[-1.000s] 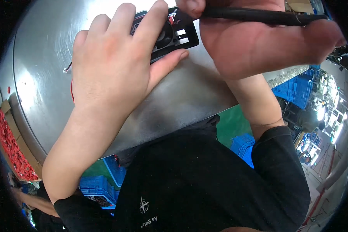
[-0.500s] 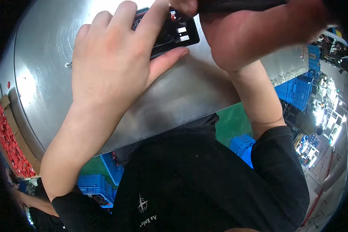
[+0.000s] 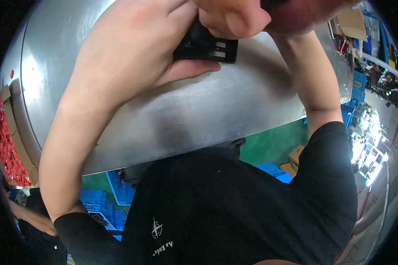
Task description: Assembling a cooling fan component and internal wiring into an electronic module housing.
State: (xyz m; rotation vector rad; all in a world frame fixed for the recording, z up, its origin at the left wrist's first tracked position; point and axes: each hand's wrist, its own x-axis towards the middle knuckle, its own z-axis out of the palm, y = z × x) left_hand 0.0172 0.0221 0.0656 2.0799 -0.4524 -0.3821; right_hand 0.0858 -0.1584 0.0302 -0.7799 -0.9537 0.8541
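Note:
My left hand (image 3: 132, 48) lies over a flat black plastic housing (image 3: 231, 55) on the metal table. Its thumb presses along the near edge, and the other fingers reach past the upper border of the view. Two small pale metal rectangles show at the housing's right end; the rest is covered by my hands. Above that end is my right hand (image 3: 241, 20), its fingers curled round a dark object (image 3: 274, 4). Most of that object is cut off by the top edge, so its kind cannot be made out.
The shiny metal table (image 3: 185, 115) ends just before my body. A cardboard box of red parts (image 3: 11, 145) stands at the left, near another person's arm (image 3: 33, 216). Blue crates (image 3: 97, 203) sit below on the green floor (image 3: 269, 141). Cardboard (image 3: 351, 24) is at the far right.
My right hand has come left and its fingers now cover part of the housing. The housing and my left hand appear slightly lower and further right, as the whole view has shifted.

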